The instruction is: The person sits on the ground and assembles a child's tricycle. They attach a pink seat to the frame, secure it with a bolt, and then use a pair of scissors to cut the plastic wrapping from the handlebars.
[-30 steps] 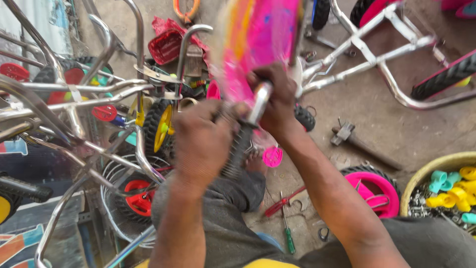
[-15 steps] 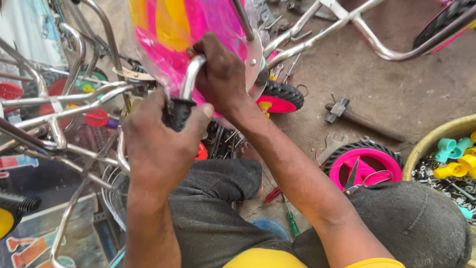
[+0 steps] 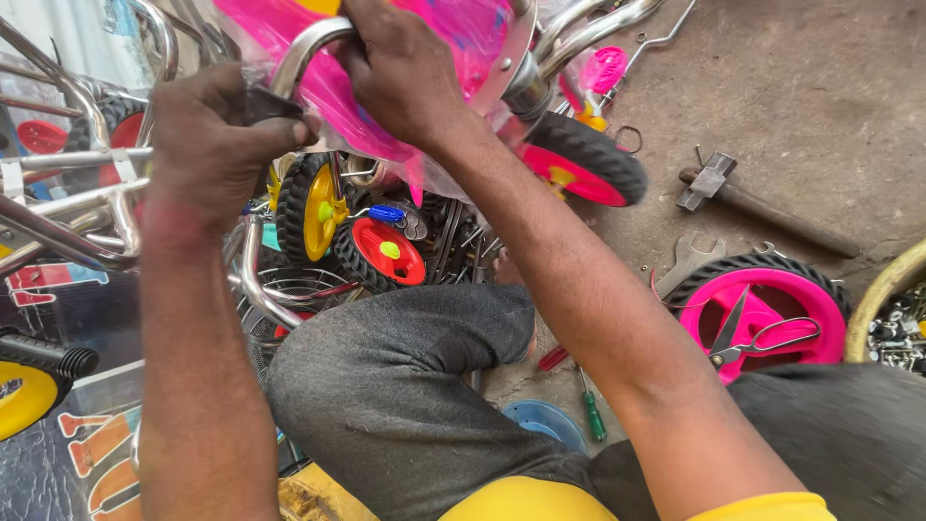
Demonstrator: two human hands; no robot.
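My left hand (image 3: 214, 145) is closed around the black grip end of a chrome handlebar (image 3: 307, 50). My right hand (image 3: 405, 68) grips the same handlebar higher up, pressed against a pink plastic bike body (image 3: 473, 43) wrapped in clear film. A small wheel with a pink hub (image 3: 579, 164) hangs on that body just right of my right forearm. Below my hands lie a yellow-hubbed wheel (image 3: 313, 207) and a red-hubbed wheel (image 3: 381, 253).
Chrome frames (image 3: 77, 207) crowd the left. On the concrete floor at right lie a hammer (image 3: 748, 198), a spanner (image 3: 687, 262), a pink wheel (image 3: 767, 309) with scissors (image 3: 762, 338) on it, and a yellow basin (image 3: 883, 299). A green screwdriver (image 3: 590, 410) lies by my knee (image 3: 405, 386).
The pink body and handlebar have moved up and right in view, both hands staying on them. The view has shifted down, bringing the loose wheels and my knee closer.
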